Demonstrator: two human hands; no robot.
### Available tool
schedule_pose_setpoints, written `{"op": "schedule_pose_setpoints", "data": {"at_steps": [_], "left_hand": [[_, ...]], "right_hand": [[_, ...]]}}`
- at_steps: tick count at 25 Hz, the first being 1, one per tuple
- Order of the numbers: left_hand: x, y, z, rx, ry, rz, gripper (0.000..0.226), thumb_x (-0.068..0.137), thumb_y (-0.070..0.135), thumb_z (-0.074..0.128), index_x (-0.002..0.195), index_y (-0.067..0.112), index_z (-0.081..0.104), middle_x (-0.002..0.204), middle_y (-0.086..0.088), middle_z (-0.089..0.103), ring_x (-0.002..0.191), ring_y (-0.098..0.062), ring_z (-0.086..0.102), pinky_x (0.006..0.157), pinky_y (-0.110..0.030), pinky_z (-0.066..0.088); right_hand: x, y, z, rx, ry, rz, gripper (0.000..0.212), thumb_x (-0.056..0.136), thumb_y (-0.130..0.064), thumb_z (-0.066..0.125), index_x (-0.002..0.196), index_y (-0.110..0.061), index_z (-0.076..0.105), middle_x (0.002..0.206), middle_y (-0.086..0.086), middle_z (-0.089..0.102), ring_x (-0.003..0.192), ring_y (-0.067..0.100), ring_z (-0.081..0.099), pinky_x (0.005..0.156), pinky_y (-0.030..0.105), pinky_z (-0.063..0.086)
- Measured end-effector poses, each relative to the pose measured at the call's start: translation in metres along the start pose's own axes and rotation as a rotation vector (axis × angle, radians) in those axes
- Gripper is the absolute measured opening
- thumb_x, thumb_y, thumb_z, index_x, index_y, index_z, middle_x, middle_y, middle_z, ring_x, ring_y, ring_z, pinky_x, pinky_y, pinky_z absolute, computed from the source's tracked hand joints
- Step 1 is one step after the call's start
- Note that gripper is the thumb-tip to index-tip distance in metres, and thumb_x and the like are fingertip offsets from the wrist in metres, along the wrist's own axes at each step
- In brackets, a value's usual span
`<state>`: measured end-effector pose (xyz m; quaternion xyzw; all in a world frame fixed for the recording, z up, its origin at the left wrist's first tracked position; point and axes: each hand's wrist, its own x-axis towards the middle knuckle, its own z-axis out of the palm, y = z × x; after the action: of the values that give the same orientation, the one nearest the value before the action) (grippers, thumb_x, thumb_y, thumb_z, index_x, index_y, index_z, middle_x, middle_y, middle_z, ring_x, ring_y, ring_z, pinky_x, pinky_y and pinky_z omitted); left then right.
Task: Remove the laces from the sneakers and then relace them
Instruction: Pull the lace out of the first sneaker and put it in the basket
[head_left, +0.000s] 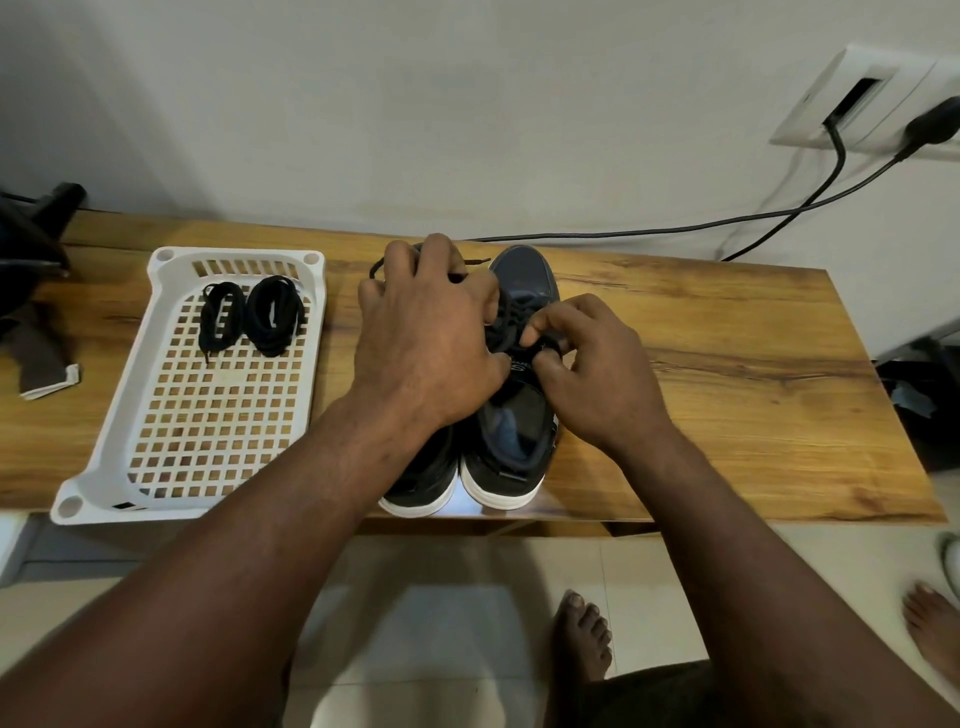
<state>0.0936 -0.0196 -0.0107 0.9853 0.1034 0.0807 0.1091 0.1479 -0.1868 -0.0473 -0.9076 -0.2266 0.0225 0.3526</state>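
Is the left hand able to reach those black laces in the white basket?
Probably yes. The laces lie uncovered in the basket just beside the left hand, with nothing between. It must leave the sneakers first.

Soft, even indoor light, faint shadows, wide-angle bending at the edges.

Looks like a room in someone's home: wood-grain surface (727, 332) against a plain white wall, tiled floor (457, 623), bare feet (582, 634), wall socket (852, 104) with cables plugged in.
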Motion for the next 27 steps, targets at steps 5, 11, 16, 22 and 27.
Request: {"op": "schedule_pose_setpoints", "data": {"at_steps": [5,11,16,22,27], "left_hand": [[0.001,-0.001,0.001,-0.054,0.048,-0.057,0.021,0.071,0.054,0.075,0.078,0.034,0.070,0.124,0.010,0.046,0.121,-0.024,0.036,0.093,-0.041,0.032],[0.009,-0.009,0.005,-0.186,-0.114,-0.129,0.030,0.087,0.056,0.073,0.078,0.027,0.073,0.125,0.012,0.047,0.121,-0.021,0.033,0.097,-0.041,0.035],[0.010,-0.012,0.010,-0.245,-0.164,-0.110,0.018,0.095,0.044,0.067,0.090,0.028,0.073,0.130,0.012,0.048,0.127,-0.021,0.032,0.105,-0.047,0.037],[0.012,-0.013,0.012,-0.339,-0.111,-0.175,0.009,0.089,0.036,0.072,0.086,0.030,0.077,0.121,0.017,0.047,0.111,-0.010,0.023,0.103,-0.043,0.036],[0.012,-0.012,0.016,-0.341,-0.111,-0.202,0.011,0.091,0.032,0.069,0.087,0.030,0.078,0.128,0.019,0.050,0.110,-0.008,0.021,0.104,-0.041,0.033]], "right_hand": [[-0.001,0.000,0.000,-0.004,-0.001,-0.012,0.015,0.088,-0.023,0.056,0.091,-0.029,0.069,0.104,-0.009,0.054,0.090,0.013,0.057,0.074,0.039,0.053],[0.001,0.001,0.001,0.166,-0.034,0.064,0.037,0.085,0.001,0.053,0.077,-0.029,0.072,0.110,-0.008,0.052,0.113,0.009,0.053,0.094,0.034,0.048],[-0.002,-0.005,0.008,0.162,-0.080,0.101,0.007,0.085,-0.037,0.065,0.079,-0.040,0.069,0.126,-0.011,0.051,0.129,0.018,0.046,0.106,0.043,0.046],[0.005,-0.012,-0.002,0.659,0.094,0.168,0.009,0.081,-0.024,0.073,0.072,-0.025,0.072,0.117,-0.002,0.067,0.115,0.012,0.062,0.096,0.034,0.050],[0.004,-0.012,-0.012,0.753,0.190,0.345,0.035,0.095,-0.016,0.068,0.061,-0.018,0.068,0.070,0.004,0.069,0.071,0.014,0.064,0.075,0.037,0.051]]}}
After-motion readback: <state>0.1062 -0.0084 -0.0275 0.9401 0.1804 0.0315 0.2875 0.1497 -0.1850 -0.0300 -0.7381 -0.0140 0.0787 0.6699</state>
